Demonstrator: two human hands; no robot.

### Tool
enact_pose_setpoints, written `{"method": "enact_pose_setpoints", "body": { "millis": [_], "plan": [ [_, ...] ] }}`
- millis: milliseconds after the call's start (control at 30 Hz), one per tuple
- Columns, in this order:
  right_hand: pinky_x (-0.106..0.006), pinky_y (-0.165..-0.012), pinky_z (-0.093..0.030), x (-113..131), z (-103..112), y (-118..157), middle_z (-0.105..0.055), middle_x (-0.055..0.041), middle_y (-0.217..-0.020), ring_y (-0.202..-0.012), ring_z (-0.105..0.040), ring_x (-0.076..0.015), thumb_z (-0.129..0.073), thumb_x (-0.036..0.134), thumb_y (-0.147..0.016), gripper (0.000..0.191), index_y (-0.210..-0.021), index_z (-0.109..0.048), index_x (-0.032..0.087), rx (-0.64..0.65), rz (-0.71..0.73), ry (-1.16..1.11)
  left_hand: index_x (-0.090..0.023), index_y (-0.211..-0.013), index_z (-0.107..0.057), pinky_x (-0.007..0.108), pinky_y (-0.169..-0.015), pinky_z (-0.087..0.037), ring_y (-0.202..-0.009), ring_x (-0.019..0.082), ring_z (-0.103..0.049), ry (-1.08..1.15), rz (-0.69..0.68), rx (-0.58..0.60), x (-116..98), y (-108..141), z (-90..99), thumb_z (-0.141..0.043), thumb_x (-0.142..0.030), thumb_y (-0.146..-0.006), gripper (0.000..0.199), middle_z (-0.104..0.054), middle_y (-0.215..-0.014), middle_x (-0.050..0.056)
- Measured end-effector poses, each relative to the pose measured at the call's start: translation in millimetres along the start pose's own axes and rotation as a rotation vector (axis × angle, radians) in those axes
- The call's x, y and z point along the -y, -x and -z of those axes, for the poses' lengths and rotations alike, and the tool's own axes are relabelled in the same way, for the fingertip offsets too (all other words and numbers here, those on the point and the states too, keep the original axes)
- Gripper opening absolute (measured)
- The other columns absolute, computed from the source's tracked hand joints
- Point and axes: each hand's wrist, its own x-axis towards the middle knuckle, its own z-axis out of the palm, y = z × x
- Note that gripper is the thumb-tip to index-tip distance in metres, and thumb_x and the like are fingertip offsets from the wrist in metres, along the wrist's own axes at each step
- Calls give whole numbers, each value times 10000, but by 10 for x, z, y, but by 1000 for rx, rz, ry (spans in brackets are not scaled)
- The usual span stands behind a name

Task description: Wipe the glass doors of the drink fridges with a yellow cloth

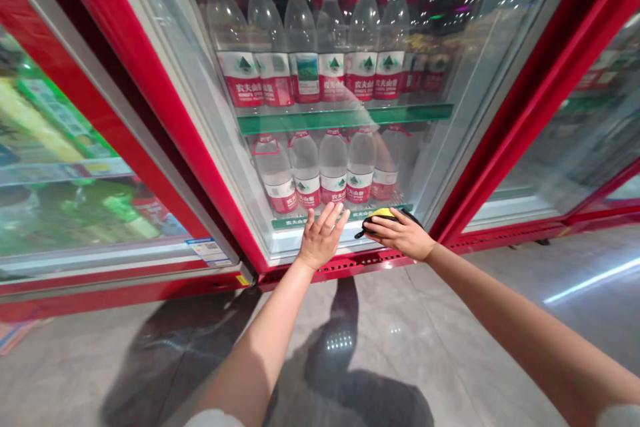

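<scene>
My left hand (321,237) has its fingers spread in front of the fridge's glass door (415,167), low down, and holds nothing. I cannot tell whether it touches the glass. My right hand (400,233) is closed over a small yellow and black item (385,213) with a short black loop at its left end; the fingers hide much of it, so its kind is unclear. Behind the glass, water bottles (333,167) with red and white labels stand on the lower shelf. Taller-looking red-capped bottles (333,33) line the shelf above.
The door has a red frame (200,140) and stands closed. A green-edged shelf (345,118) divides the bottle rows. Another fridge with green bottles (115,210) is on the left, and more red-framed fridges (590,213) stand right. Grey tiled floor (480,327) lies below.
</scene>
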Motion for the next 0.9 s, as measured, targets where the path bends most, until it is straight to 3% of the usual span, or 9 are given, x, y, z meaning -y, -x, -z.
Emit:
{"method": "enact_pose_setpoints", "body": {
  "millis": [67, 233, 367, 467, 633, 767, 900],
  "plan": [
    [-423, -1316, -200, -86, 45, 36, -599, 80, -1502, -1399, -540, -123, -529, 219, -1048, 504, -1506, -489, 425, 8, 13, 15, -215, -1559, -447, 462, -1329, 11, -1538, 192, -364, 27, -13, -27, -59, -14, -83, -546, -97, -929, 648, -632, -1461, 102],
    [-501, -1325, -106, -115, 74, 285, -578, -1, -1528, -1444, -501, -205, -550, 167, -1021, 525, -1509, -515, 356, -23, -243, 188, -239, -1575, -423, 426, -1334, -11, -1577, 174, -269, 33, -77, -29, -35, -19, -163, -573, -86, -895, 714, -600, -1502, 71],
    [-459, -1335, -96, -41, -25, 321, -596, 42, -1510, -1432, -508, -170, -540, 199, -1030, 469, -1466, -559, 372, -22, -176, 173, -250, -1600, -370, 448, -1334, 26, -1610, 159, -129, -8, -92, 13, 9, -40, -192, -575, -95, -879, 765, -559, -1541, 45],
    [-446, -1338, -71, -186, -22, 253, -574, 61, -1530, -1465, -467, -150, -528, 208, -1038, 508, -1505, -505, 406, -94, -181, 158, -262, -1619, -319, 474, -1324, 75, -1614, 150, -41, -46, -91, 57, 2, -63, -202, -609, -125, -874, 810, -530, -1562, 36],
    [-544, -1307, -184, -378, -97, 556, -580, -34, -1528, -1508, -418, -241, -543, 113, -988, 602, -1524, -500, 383, -270, -498, 125, -297, -1637, -259, 459, -1309, 108, -1604, 160, -18, -72, -1, 183, -61, -30, -191, -688, -313, -916, 839, -451, -1610, 56],
    [-526, -1304, -221, -210, -368, 839, -641, -29, -1462, -1449, -500, -218, -524, 108, -987, 582, -1500, -531, 384, -241, -433, 12, -319, -1645, -219, 570, -1313, -32, -1599, 268, -91, -56, 117, 351, -173, 28, -162, -751, -361, -874, 937, -368, -1649, 96],
    [-510, -1328, -125, -164, -519, 719, -633, 5, -1469, -1461, -486, -189, -527, 155, -1006, 582, -1522, -489, 421, -332, -438, -48, -259, -1633, -293, 646, -1281, -183, -1578, 376, -153, -114, 221, 432, -303, 19, -121, -759, -302, -860, 904, -305, -1669, 151]
  ]
}}
